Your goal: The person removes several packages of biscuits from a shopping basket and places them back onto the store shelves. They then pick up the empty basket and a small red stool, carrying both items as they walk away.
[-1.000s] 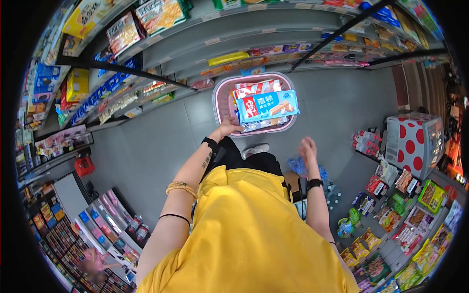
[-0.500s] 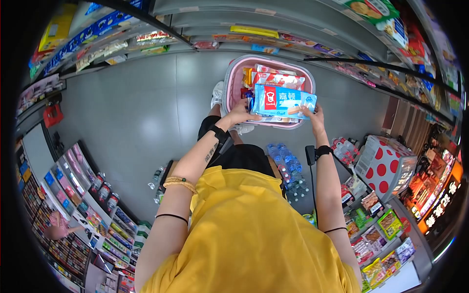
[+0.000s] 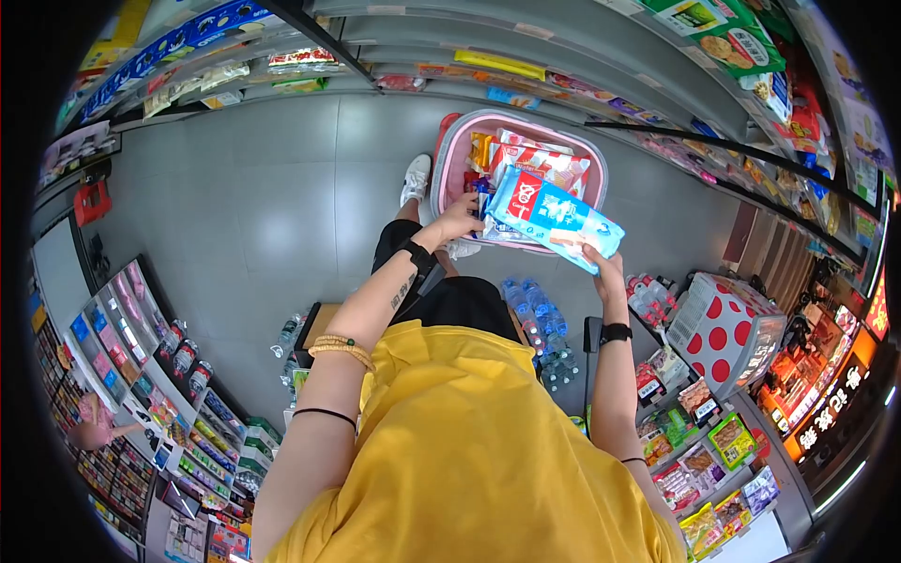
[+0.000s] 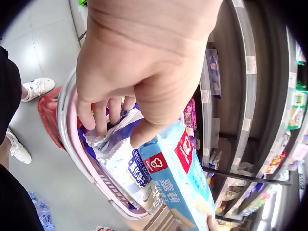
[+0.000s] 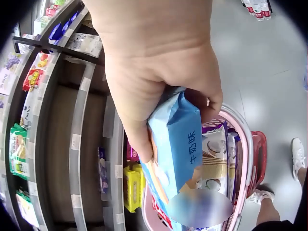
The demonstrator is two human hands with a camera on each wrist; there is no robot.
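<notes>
My right hand (image 3: 605,270) grips the right end of a long blue packet of Garden wafer biscuits (image 3: 556,218), thumb on its front and fingers behind. The packet slants down to the right over the near rim of a pink basket (image 3: 602,169) on the floor. At the basket's left side my left hand (image 3: 454,221) reaches in. Its fingertips and thumb close around the crimped end of a white and purple wafer packet (image 4: 127,161), the thumb tip right beside the blue packet's end. A red and white wafer packet (image 3: 563,167) lies behind the blue one.
Ahead of the basket runs a grey shelf unit (image 3: 450,42) with snack packets. Packs of bottled water (image 3: 537,314) stand on the floor by my legs. To the right is a red-dotted white case (image 3: 723,328); a person in pink (image 3: 92,422) is far left.
My right hand came in from the side, took hold of the blue wafer packet and swung its right end down toward me. My left hand stayed at the basket's left side.
</notes>
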